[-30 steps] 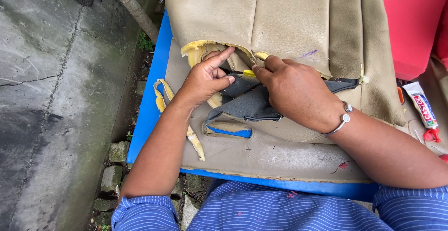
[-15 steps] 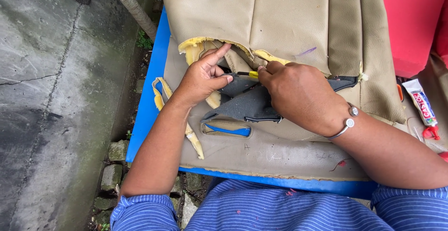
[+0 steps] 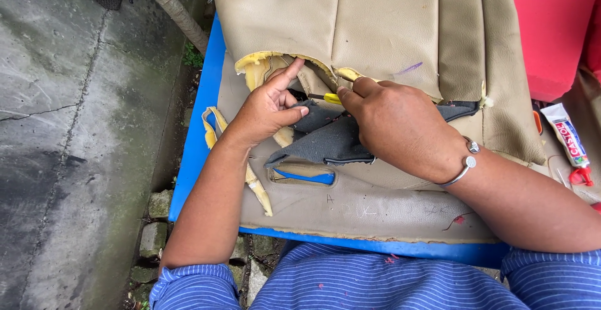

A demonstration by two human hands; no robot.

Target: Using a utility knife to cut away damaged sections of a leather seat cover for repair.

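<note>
The left hand [image 3: 266, 106] has crept up, fingers pinning the torn tan leatherette seat cover [image 3: 375, 28] while the right hand [image 3: 400, 128] grips a small yellow-handled blade [image 3: 325, 98] between them, which could nick that thumb if it slips.

A tan leather seat cover [image 3: 375, 28] with yellow foam edging [image 3: 260, 66] lies on a blue table [image 3: 194, 147], beside a dark grey fabric piece [image 3: 332, 138] and blue-striped shirt [image 3: 375, 285].
</note>
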